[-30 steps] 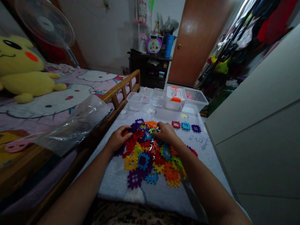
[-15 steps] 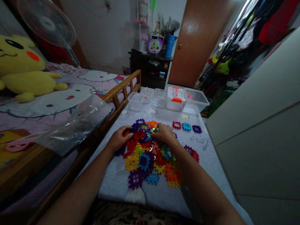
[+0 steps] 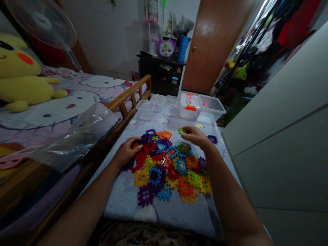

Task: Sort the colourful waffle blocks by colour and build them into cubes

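Observation:
A heap of notched square plastic building tiles [image 3: 164, 164] in red, purple, blue, yellow, orange and green lies on the cloth-covered table. My left hand [image 3: 127, 150] rests at the heap's left edge, fingers apart, against red and purple tiles; it grips none of them. Beyond the heap on the right, my right hand [image 3: 196, 136] pinches a green building tile [image 3: 181, 132] between thumb and fingers, held above the cloth. A single purple tile [image 3: 212, 139] lies farther right, and the hand hides the cloth to its left.
Clear plastic boxes [image 3: 145, 110] stand along the table's far end, with a white lidded box [image 3: 190, 106] with orange clasps among them. A wooden bed rail [image 3: 128, 97] borders the left side, a plastic bag [image 3: 84, 136] lying over it. Pale cabinet doors [image 3: 282, 143] rise at right.
My right hand has lifted a green tile out of the heap and carried it right, toward the separate tiles. My left hand has stayed at the heap. The view has shifted slightly.

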{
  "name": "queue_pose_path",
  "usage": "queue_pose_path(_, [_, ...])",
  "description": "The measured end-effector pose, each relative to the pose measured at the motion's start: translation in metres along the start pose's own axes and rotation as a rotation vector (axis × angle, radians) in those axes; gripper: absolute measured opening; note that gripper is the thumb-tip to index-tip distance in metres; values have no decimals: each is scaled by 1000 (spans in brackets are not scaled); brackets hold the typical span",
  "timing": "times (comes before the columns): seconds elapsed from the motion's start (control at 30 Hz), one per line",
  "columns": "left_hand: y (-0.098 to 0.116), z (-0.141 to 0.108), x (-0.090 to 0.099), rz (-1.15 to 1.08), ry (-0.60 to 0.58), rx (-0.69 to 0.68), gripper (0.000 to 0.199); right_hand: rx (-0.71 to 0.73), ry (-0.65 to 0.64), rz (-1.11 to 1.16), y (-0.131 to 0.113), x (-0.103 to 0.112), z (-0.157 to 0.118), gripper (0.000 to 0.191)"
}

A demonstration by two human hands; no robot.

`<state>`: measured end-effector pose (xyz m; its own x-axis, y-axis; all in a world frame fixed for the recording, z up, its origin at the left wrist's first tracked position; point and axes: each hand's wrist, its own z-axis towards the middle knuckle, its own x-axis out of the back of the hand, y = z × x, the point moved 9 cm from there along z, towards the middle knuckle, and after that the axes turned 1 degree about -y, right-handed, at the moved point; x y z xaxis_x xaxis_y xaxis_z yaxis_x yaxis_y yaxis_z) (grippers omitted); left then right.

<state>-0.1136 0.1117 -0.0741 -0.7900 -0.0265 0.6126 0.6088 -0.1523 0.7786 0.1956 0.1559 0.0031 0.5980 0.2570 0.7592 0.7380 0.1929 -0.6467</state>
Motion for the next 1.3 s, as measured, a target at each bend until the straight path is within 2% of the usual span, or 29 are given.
queue_pose_path(0.1, [0, 0, -1, 6, -5, 10, 54, -9, -167, -129, 15, -5, -10, 27])
queue_pose_path(0.17, [0, 0, 0, 9, 2, 13, 54, -10, -214, -233, 19, -13, -17, 28])
queue_pose_path(0.33, [1, -1, 2, 13, 21, 10, 52, -3, -148, -453, 13, -27, -30, 42])
queue_pose_path(0.47, [0, -1, 2, 7, 19, 9, 52, 7, -134, -540, 10, -32, -33, 46])
queue_pose_path(0.8, [3, 0, 2, -5, 17, 26, 53, 13, -79, -571, 8, -32, -32, 31])
queue_pose_path(0.93, [4, -1, 1, -4, 2, 32, 54, 14, -3, -524, 11, -16, -18, 38])
queue_pose_path(1.07, [3, -1, 1, -6, 2, 26, 54, -43, 34, -538, 21, -8, 14, 48])
queue_pose_path(1.2, [2, -1, 0, -7, -2, 15, 53, -96, -10, -599, 30, -20, 42, 50])
queue_pose_path(1.3, [0, -1, 1, -10, 0, 13, 52, -120, -57, -647, 34, -32, 52, 48])
